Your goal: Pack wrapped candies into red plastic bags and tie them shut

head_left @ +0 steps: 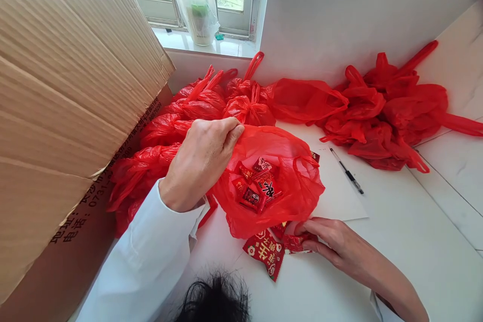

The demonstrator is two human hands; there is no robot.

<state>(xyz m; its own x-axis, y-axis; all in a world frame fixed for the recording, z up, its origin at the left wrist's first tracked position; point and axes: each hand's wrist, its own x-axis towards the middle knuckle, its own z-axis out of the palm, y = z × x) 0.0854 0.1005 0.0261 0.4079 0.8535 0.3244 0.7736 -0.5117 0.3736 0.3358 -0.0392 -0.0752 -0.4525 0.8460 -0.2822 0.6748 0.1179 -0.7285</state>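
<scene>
My left hand (206, 161) pinches the rim of a red plastic bag (302, 201) and holds its mouth open toward me. Several small red wrapped snack packets (260, 186) lie inside the bag. Just below the bag, my right hand (320, 241) has its thumb and fingers closed around a red snack packet (296, 242). Beside that, a larger red packet (266, 251) with gold lettering rests on the white table. Part of another dark red packet (314, 157) shows past the bag's right edge.
A large cardboard box (75, 85) with raised flap fills the left side. Knotted red bags (204, 103) crowd beside it, with loose red bags (400, 105) at the right. A pen (347, 172) lies by white paper (339, 196). A bagged cup (202, 25) stands on the windowsill.
</scene>
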